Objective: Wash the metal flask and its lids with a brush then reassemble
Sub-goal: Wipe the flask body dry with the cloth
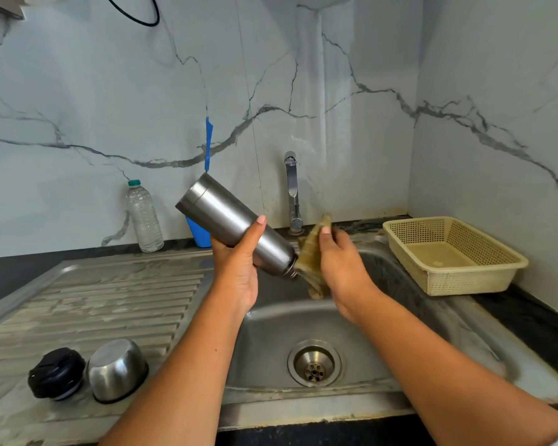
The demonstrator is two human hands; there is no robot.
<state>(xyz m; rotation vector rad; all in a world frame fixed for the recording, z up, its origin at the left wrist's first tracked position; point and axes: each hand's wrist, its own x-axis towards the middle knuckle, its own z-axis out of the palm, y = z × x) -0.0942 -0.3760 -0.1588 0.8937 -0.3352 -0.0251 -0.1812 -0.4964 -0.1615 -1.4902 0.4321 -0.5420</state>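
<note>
In the head view, the cylindrical brushed-steel flask [226, 217] is gripped at frame centre by the left hand [239, 272], mouth tilted down over the steel sink basin [271, 342]. A yellow-brown scrubbing pad [308, 262] is held against the mouth by the right hand [339, 265]. If the smooth body is pushed hard, it may be dislodged and dropped.

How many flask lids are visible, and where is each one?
2. The black lid and the steel cup lid sit side by side on the draining board, left of the basin, the cup lid mouth down. No other shows; none is on the flask.
</note>
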